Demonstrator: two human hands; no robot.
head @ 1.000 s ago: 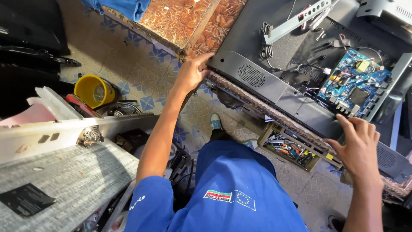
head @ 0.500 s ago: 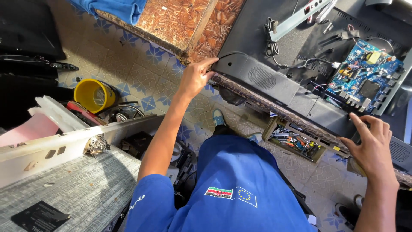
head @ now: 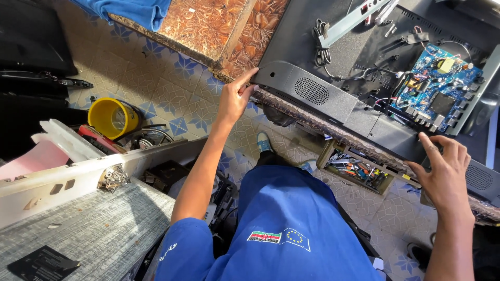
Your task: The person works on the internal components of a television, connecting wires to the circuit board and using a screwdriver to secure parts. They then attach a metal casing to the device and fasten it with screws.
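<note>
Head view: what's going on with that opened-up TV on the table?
A person in blue grips the near edge of an opened flat-screen TV lying face down. The left hand holds its corner, and the right hand rests on the edge further along. A blue circuit board sits exposed inside. A tray of small tools lies below the table.

A cluttered workshop floor in bright daylight

The tiled floor (head: 156, 83) is pale with blue flower patterns, sunlit at the far left. A brown patterned table top (head: 219, 26) stands far centre with a blue cloth (head: 130, 9) on it. A yellow tub (head: 110, 117) sits left, a grey woven mat (head: 99, 229) near left.
</note>
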